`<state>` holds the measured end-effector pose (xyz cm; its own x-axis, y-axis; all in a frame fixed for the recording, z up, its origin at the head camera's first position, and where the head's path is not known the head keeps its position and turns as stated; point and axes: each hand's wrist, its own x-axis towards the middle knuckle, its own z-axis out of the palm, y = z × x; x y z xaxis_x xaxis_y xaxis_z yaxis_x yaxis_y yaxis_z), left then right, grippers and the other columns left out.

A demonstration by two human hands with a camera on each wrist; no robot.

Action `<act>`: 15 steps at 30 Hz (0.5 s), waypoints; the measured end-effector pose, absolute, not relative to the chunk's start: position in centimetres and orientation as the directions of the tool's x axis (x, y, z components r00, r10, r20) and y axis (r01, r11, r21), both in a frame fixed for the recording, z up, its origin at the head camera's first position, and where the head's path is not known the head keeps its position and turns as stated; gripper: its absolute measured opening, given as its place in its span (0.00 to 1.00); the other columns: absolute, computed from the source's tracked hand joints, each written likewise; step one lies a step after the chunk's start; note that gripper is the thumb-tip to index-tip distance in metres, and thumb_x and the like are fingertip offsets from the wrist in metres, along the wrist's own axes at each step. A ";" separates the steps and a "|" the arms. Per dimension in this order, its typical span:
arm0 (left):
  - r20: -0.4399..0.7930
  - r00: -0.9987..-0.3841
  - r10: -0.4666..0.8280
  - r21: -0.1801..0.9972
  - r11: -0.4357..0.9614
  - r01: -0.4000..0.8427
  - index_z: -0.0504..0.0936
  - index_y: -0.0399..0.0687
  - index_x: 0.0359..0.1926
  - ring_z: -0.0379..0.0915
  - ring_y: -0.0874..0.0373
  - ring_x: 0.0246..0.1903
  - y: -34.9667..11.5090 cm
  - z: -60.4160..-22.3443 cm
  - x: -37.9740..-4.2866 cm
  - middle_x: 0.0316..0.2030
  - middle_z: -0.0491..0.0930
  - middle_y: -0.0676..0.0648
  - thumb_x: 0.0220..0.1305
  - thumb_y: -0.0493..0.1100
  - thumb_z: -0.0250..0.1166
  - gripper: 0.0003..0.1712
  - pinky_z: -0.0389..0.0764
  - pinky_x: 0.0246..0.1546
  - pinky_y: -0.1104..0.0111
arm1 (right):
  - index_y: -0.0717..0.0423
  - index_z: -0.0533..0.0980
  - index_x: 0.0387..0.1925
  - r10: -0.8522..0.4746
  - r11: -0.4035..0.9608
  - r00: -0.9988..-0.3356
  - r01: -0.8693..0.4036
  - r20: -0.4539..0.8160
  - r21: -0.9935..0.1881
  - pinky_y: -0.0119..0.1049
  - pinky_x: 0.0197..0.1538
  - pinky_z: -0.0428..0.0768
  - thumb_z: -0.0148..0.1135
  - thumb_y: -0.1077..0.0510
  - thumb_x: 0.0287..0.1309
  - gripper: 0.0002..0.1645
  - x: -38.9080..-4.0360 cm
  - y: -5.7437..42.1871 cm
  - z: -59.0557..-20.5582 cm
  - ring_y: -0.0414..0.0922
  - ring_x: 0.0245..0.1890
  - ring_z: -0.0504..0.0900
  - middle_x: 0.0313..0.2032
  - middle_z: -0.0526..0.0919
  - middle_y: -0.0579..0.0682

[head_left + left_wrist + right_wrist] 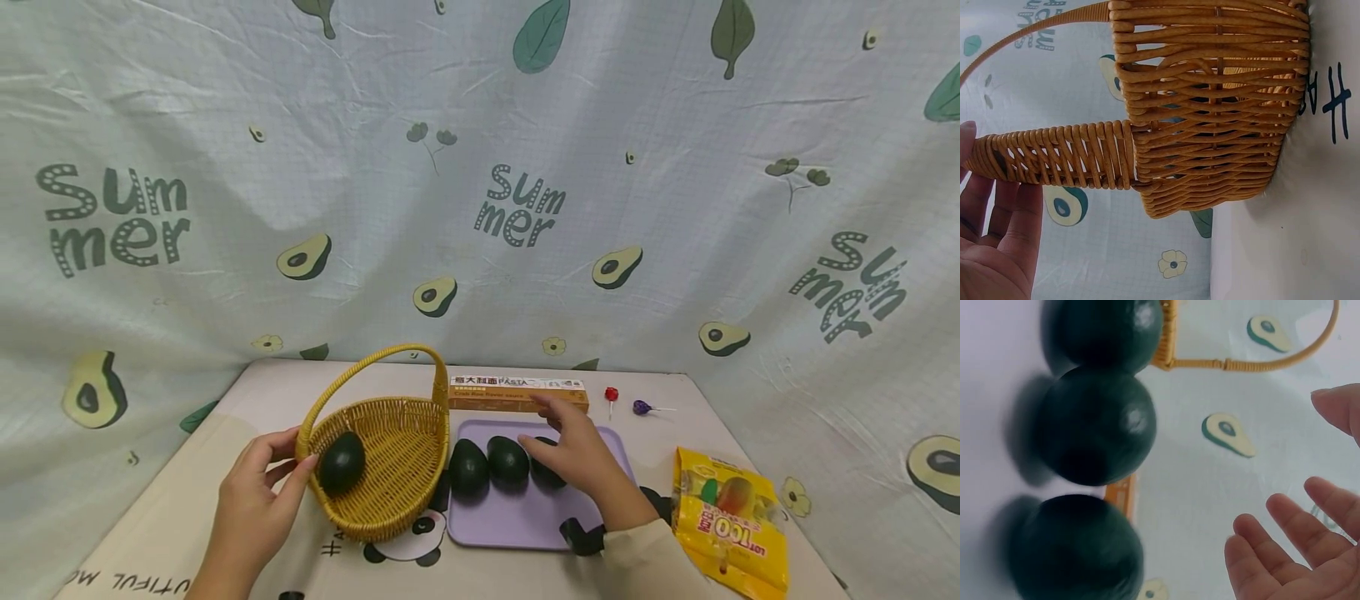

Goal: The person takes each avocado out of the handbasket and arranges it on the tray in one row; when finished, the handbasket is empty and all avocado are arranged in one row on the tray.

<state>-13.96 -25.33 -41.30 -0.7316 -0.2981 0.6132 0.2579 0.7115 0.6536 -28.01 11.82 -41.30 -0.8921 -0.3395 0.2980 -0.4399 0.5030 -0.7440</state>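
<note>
My left hand [255, 504] pinches the handle of a yellow wicker basket [408, 437] between thumb and fingers, at the handle's left side. In the left wrist view, the handle [1066, 156] runs between the thumb and the fingertips. One dark green avocado [342, 463] lies inside the basket at the left. Three more avocados [508, 463] stand in a row on a lilac tray [517, 523]. Above the rightmost avocado [545, 477], partly hiding it, is my right hand [579, 450]. The right wrist view shows that hand's fingers [1291, 550] spread and holding nothing, apart from the avocados.
Behind the tray lies a long pasta box [517, 398]. A red lollipop [611, 394] and a purple lollipop [642, 407] are at the back right. On the right side lies a yellow candy bag [731, 525]. A printed cloth [375, 183] hangs behind the table.
</note>
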 end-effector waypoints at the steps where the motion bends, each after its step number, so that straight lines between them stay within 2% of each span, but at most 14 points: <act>1: 0.614 -0.731 -0.297 0.654 0.711 0.259 0.78 0.36 0.57 0.68 0.81 0.47 -25.3 -41.3 -14.0 0.49 0.79 0.44 0.62 0.29 0.72 0.23 0.75 0.47 0.93 | 0.53 0.71 0.70 -0.348 0.495 -0.888 -0.447 0.301 -0.745 0.51 0.72 0.75 0.76 0.55 0.57 0.40 -28.0 11.6 -41.1 0.55 0.66 0.77 0.66 0.78 0.52; 7: 0.621 -0.728 -0.292 0.650 0.711 0.269 0.78 0.36 0.56 0.68 0.81 0.47 -25.3 -41.3 -14.0 0.48 0.79 0.44 0.61 0.28 0.72 0.23 0.75 0.46 0.93 | 0.49 0.70 0.71 -0.404 0.452 -0.851 -0.504 0.334 -0.736 0.51 0.70 0.76 0.77 0.57 0.56 0.42 -28.0 10.1 -40.0 0.54 0.64 0.79 0.68 0.76 0.52; 15: 0.620 -0.727 -0.295 0.650 0.712 0.266 0.78 0.36 0.56 0.68 0.81 0.47 -25.2 -41.2 -13.9 0.49 0.79 0.44 0.61 0.28 0.71 0.22 0.75 0.47 0.93 | 0.45 0.69 0.72 -0.502 0.455 -0.801 -0.565 0.326 -0.688 0.51 0.71 0.76 0.76 0.52 0.58 0.43 -27.8 8.2 -38.6 0.53 0.65 0.78 0.68 0.76 0.51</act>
